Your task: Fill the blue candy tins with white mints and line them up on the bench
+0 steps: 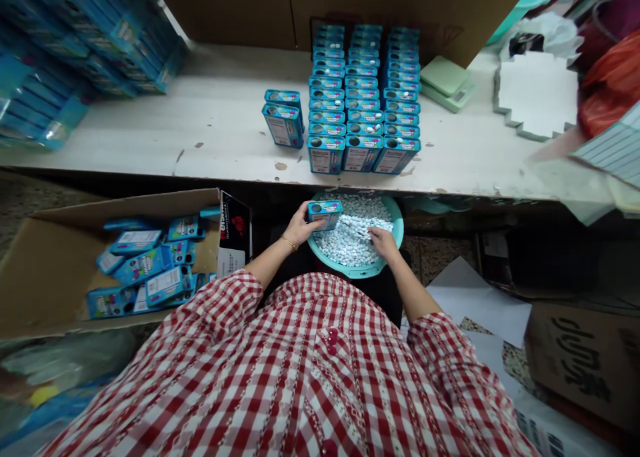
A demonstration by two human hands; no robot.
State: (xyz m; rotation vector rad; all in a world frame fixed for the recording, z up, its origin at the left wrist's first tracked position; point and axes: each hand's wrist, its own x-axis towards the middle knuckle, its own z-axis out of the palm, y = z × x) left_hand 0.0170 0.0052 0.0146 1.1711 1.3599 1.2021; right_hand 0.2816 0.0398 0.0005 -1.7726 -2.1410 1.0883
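My left hand (pixel 299 226) closed its fingers (pixel 306 210) around a blue tin (pixel 325 215), its label too small to read, while my right hand (pixel 384 242) spread its fingers (pixel 374 233) through white pellets (pixel 345 240) in a teal basin (pixel 360 271).

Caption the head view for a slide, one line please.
Left hand holds a blue tin above a teal basin of white candies, right hand among the candies.

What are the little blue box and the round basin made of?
The box looks like printed metal or stiff card, glossy with crisp edges; hard to tell which. The basin looks like moulded plastic: smooth teal with a rounded rim.
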